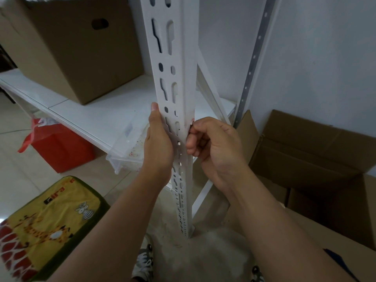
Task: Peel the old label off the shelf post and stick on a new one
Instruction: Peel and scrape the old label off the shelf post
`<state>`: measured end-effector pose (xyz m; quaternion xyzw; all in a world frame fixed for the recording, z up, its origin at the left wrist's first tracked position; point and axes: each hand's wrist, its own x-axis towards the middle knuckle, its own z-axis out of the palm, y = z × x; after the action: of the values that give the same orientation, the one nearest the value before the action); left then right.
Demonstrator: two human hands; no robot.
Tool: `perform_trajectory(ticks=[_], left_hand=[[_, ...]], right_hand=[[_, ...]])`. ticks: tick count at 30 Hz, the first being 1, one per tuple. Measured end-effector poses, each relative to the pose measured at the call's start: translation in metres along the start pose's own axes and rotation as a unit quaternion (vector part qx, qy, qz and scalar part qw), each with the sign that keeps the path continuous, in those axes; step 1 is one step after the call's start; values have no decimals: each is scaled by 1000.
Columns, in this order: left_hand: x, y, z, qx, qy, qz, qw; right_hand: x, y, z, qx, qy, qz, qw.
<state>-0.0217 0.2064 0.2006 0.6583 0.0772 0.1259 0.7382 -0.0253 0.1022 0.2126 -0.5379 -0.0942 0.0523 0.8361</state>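
Observation:
A white slotted shelf post [179,64] rises through the middle of the view. My left hand [158,143] grips its left edge, thumb pointing up along the metal. My right hand [213,147] has its fingers curled against the post's right edge. Its fingertips pinch at a small reddish-white scrap of label [192,120] on the post's corner. Most of the label is hidden behind my fingers.
A cardboard box [71,47] stands on the white shelf [97,115] to the left. Open cardboard boxes [305,151] sit at the right by the wall. On the floor are a clear plastic tub [126,151], a red bag [59,147] and a yellow cushion [46,226].

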Motion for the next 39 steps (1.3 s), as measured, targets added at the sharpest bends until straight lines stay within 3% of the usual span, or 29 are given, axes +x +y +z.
perform_trajectory(ticks=[7, 14, 17, 25, 33, 39], left_hand=[[4, -3, -2, -5, -48, 15, 999], [-2, 4, -1, 15, 14, -14, 1000], [-1, 4, -4, 29, -22, -2, 999], [-7, 8, 2, 7, 37, -12, 999], [-5, 7, 2, 8, 43, -10, 999], [-4, 7, -1, 23, 30, 0, 999]], right_hand=[[1, -4, 1, -22, -4, 9, 1000], [-1, -5, 3, -13, 23, 28, 999], [-3, -10, 4, -4, 21, 40, 999], [-5, -23, 5, -95, 36, 40, 994], [-6, -17, 10, -137, 55, -27, 989], [-12, -11, 8, -122, 0, -46, 992]])
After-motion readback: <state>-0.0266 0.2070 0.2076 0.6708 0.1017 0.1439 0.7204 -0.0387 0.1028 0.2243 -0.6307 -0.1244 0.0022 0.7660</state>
